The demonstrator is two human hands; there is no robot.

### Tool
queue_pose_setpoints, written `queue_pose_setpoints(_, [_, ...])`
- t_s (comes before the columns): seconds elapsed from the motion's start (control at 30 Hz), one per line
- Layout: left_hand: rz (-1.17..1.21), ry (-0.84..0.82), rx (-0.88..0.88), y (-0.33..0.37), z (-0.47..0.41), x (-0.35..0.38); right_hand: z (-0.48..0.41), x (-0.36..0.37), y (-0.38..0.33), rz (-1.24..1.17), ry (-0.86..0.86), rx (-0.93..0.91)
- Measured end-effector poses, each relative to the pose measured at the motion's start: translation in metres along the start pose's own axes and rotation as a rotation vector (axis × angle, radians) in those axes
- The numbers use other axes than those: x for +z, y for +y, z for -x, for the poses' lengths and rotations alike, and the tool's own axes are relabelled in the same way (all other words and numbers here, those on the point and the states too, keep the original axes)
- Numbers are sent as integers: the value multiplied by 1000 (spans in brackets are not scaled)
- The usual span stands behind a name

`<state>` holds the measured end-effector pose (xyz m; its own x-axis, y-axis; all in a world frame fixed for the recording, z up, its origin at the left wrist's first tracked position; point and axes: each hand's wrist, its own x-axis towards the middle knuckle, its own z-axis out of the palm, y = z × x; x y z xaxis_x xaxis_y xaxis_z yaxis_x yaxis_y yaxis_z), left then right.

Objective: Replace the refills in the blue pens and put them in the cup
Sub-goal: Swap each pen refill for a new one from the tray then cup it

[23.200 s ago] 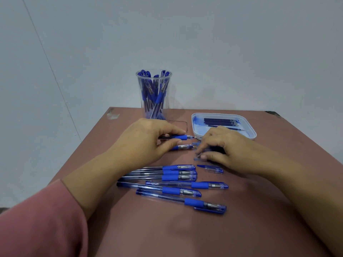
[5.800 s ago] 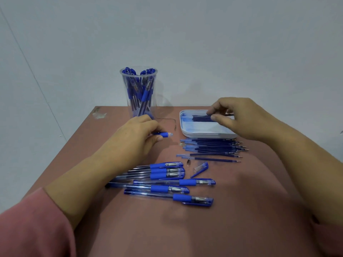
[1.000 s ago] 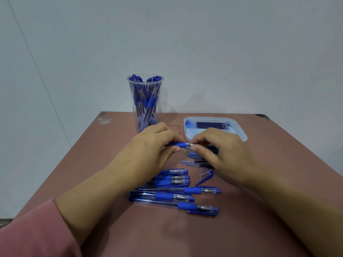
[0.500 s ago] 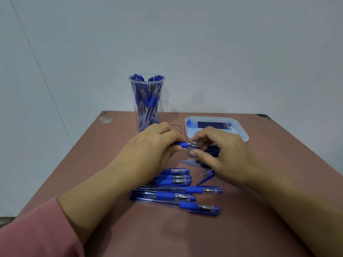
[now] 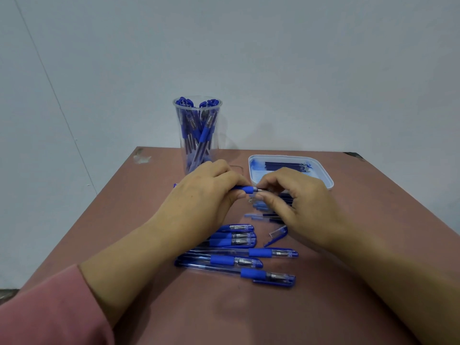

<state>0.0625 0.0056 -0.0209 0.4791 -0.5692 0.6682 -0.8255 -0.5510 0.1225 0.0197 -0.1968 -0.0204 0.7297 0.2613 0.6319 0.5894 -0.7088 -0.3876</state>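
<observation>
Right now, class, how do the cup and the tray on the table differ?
The cup is tall, round and clear; the tray is low, squarish and pale. The cup holds whole pens standing on end; the tray holds bare refills lying flat. Both sit at the far side of the table.

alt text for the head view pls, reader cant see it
Two hands over a brown table work on one blue pen: the left hand holds its barrel, the right hand pinches its tip. Behind stand a clear cup of pens and a white tray of refills; capped pens lie nearer.
</observation>
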Motion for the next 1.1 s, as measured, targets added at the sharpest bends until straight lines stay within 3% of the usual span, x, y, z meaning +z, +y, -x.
queue_pose_setpoints(0.13, [2, -8, -3, 0, 0, 1, 0, 1, 5, 10, -71, 68])
queue_pose_setpoints(0.4, [60, -36, -25, 1, 0, 0, -1, -6, 3, -73, -58, 22])
queue_pose_setpoints(0.93, [33, -117, -134, -12, -2, -8, 11, -33, 14, 161, -618, 86])
queue_pose_setpoints(1.0, [47, -116, -135, -12, -2, -9, 10, -33, 13, 145, -566, 99])
queue_pose_setpoints(1.1, [48, -108, -129, -12, -2, -9, 9, -37, 18, 106, -341, 193])
